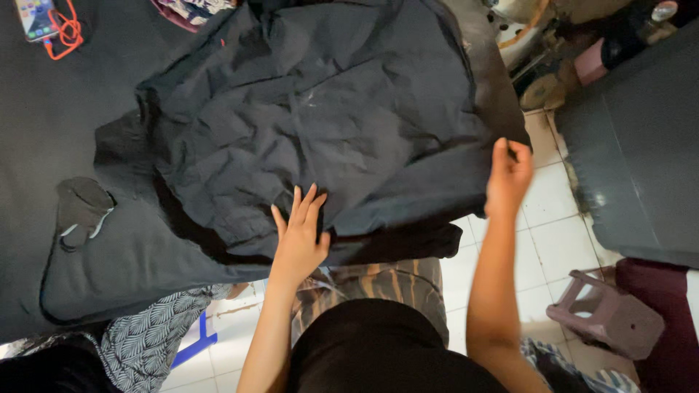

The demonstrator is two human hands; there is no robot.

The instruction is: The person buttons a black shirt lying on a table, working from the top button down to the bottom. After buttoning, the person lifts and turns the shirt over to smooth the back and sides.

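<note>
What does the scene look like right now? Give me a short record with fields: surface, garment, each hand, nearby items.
surface: dark cloth-covered table
garment: crumpled black garment spread on the table, its near edge hanging over the side
left hand: left hand flat on the garment's near edge, fingers spread
right hand: right hand pinching the garment's right corner, lifted
nearby items: phone with orange cable at far left; pink plastic stool on the tiled floor
</note>
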